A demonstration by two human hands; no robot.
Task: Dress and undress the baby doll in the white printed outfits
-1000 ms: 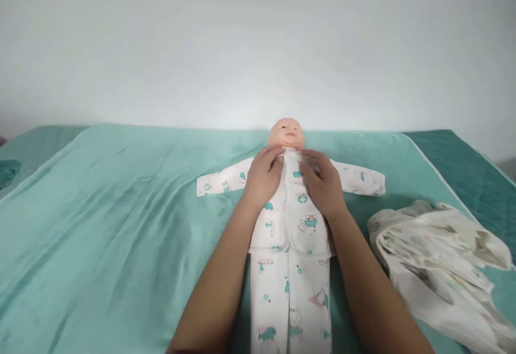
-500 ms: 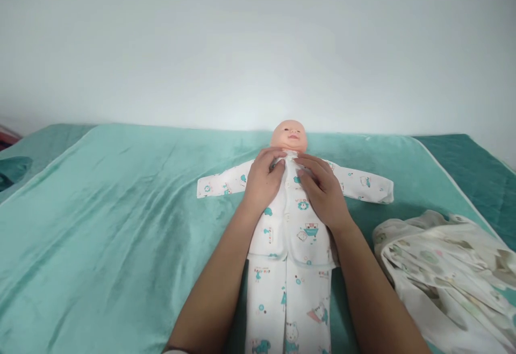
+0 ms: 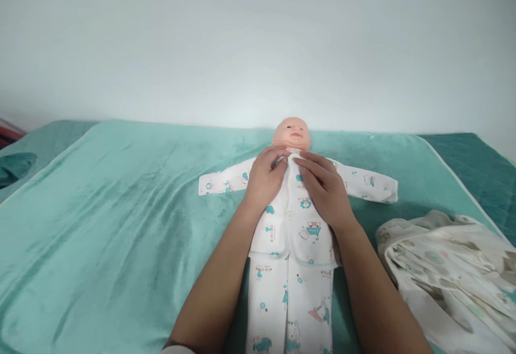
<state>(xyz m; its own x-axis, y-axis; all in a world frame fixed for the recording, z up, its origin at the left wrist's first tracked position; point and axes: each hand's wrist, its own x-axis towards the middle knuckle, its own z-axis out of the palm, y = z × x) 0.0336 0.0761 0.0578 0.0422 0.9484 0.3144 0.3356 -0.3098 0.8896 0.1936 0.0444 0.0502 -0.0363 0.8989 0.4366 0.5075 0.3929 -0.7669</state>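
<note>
A baby doll [image 3: 291,132] lies on its back on a teal blanket [image 3: 113,209], dressed in a white printed top [image 3: 292,219] and matching trousers [image 3: 288,305], sleeves stretched out to both sides. My left hand [image 3: 264,179] rests on the doll's chest, left of the button line, with fingertips curled onto the fabric at the collar. My right hand [image 3: 324,187] lies on the other side of the chest, and its fingers pinch the top's front edge just under the doll's chin.
A crumpled white patterned cloth [image 3: 447,265] lies on the blanket at the right. A darker green bed cover [image 3: 475,165] shows past the blanket's right and left edges. A plain white wall stands behind.
Both hands have stayed at the collar, with the fingers drawn a little closer together at the top's front edge. The view has shifted slightly.
</note>
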